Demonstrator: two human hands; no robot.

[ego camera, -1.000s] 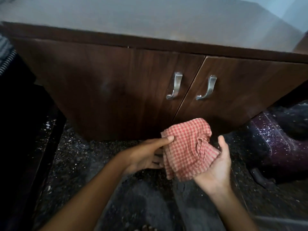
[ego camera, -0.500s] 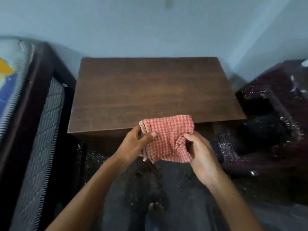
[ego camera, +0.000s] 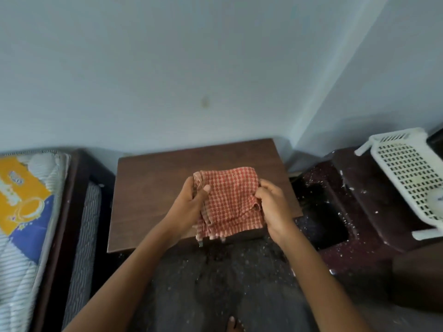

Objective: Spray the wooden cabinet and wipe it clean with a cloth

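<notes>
A person held a red checked cloth [ego camera: 231,200] stretched between both hands above the front edge of the wooden cabinet [ego camera: 153,188]. The left hand [ego camera: 189,209] pinched the cloth's bunched left edge, thumb on top; the right hand [ego camera: 273,207] gripped its right edge with curled fingers. The frayed lower hem hung just past the cabinet's front edge. The cabinet's back edge met the pale wall [ego camera: 191,68]. A bed [ego camera: 24,212] stood close on the cabinet's left. On its right, a dark speckled ledge [ego camera: 359,212] carried a white basket [ego camera: 412,178]. Dark floor [ego camera: 215,283] stretched in front of the cabinet.
</notes>
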